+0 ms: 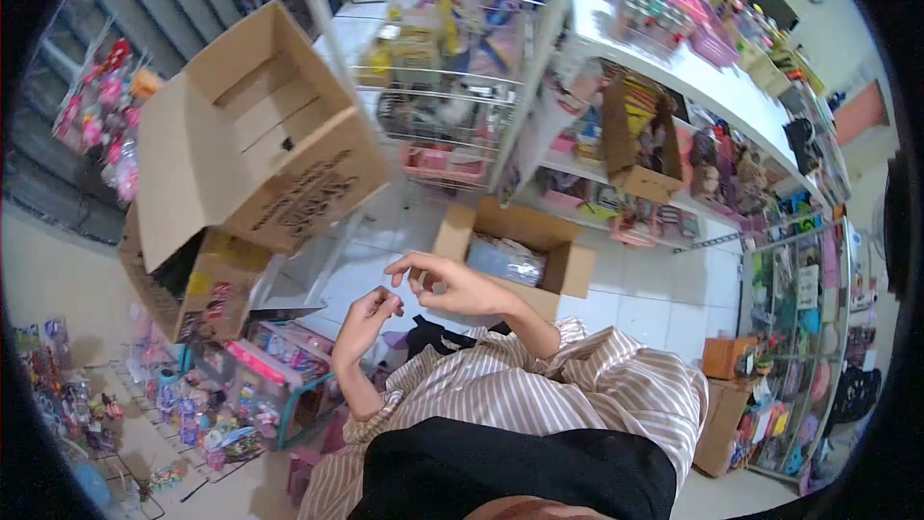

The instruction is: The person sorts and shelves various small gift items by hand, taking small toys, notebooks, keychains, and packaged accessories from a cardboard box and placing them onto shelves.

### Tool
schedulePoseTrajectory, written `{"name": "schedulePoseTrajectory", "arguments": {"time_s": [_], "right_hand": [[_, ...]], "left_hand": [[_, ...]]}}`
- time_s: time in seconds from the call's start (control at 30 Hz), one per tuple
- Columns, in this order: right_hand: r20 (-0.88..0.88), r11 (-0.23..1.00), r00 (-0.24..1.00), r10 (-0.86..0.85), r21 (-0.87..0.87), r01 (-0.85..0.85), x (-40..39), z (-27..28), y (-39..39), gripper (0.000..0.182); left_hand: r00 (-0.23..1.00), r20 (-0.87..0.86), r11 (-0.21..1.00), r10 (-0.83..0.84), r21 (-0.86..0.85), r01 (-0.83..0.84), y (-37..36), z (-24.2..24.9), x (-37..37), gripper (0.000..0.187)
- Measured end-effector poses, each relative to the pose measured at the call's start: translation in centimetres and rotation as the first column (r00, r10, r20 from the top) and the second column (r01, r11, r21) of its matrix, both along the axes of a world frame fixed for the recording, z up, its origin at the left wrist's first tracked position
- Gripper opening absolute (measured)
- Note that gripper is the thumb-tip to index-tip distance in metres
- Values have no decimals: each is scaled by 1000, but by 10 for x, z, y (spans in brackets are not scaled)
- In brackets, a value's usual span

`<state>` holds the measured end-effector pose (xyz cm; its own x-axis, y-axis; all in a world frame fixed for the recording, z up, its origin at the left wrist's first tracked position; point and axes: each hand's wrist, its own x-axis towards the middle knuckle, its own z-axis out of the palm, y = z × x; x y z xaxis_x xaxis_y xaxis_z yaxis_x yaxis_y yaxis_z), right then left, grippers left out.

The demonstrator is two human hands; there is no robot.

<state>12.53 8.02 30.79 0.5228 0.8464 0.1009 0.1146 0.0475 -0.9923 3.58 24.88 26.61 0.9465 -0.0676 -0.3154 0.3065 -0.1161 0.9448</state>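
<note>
In front of my striped clothing, both hands are raised close together. My left hand [364, 325] is curled, with thumb and fingertips pressed together; anything between them is too small to make out. Just above and to its right, my right hand [448, 285] has bent fingers spaced apart and holds nothing I can see. Beyond the right hand, an open cardboard box [576, 270] stands on the white tiled floor, with a clear plastic-wrapped item [510, 260] inside. Neither hand touches the box.
A large open carton [318, 173] rests on another cardboard box [226, 279] at left. A wire rack [433, 87] with packaged goods stands ahead. White shelving [693, 58] fills the right; small colourful goods [212, 404] sit on wire racks lower left.
</note>
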Motion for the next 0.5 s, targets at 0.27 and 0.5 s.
{"name": "schedulePoseTrajectory", "arguments": {"time_s": [0.27,0.5], "right_hand": [[-113,933,928,-354,-115,342,14,-53,-211,44],[-283,821,805,-521,-424,382,34,-197,-294,36]], "left_hand": [[964,-25,941,-266,-224,254,-203,-58,30,22],[980,-159,973,-119,-213,84,-240,-88,5,18]]}}
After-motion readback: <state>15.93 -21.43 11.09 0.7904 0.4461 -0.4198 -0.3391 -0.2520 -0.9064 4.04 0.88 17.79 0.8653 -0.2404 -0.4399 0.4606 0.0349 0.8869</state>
